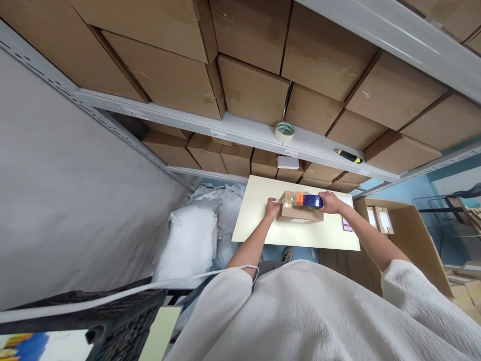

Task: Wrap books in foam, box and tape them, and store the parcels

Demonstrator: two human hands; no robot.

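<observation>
A small carton point(291, 214) is set on the pale tabletop point(255, 205), near its middle, with a white label point(299, 220) carried on the side nearest the person. The carton's left end is held steady by the left hand point(272, 207); its fingers are seen curled in close against that end, but whether the cardboard is pinched or merely pressed cannot be told. The blue and orange tape dispenser point(311, 201) is gripped in the right hand point(330, 202), whose fingers are closed around its right end, and it is held at the top of the carton. Shiny tape point(288, 202) is seen over the top at the left, between the left hand and the dispenser; part of the dispenser is blurred out. A phone point(346, 224) is laid on the tabletop by the right forearm, by which it is partly covered. To the right, small boxes point(384, 220) are contained in a large open carton point(415, 245). To the left, white packing material point(191, 235) is piled beside the tabletop. Beyond, a roll of tape point(284, 131) and a yellow and black cutter point(348, 156) are placed along the edge of a metal shelf point(248, 132), where brown cartons point(253, 90) are stacked
</observation>
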